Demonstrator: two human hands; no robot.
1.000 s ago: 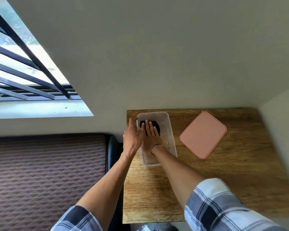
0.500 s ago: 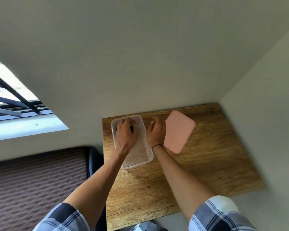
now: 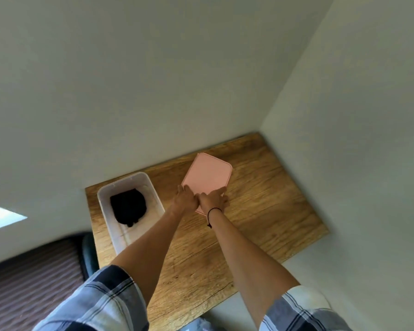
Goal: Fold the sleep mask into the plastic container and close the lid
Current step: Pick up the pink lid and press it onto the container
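Wooden table (image 3: pixel 261 211): both hands' fingers (image 3: pixel 189 191) touch pink lid (image 3: pixel 208 174).

my wooden table (image 3: pixel 261 211) centre frame, pale walls (image 3: pixel 153 80) above, striped brown surface (image 3: pixel 22 283) lower left, bright window patch (image 3: pixel 0 216) left

A wooden surface (image 3: pixel 261 211) set into a wall corner carries a clear plastic container (image 3: pixel 153 192) near its left edge and a pink lid (image 3: pixel 208 175) lying flat toward the back, the two apart from each other
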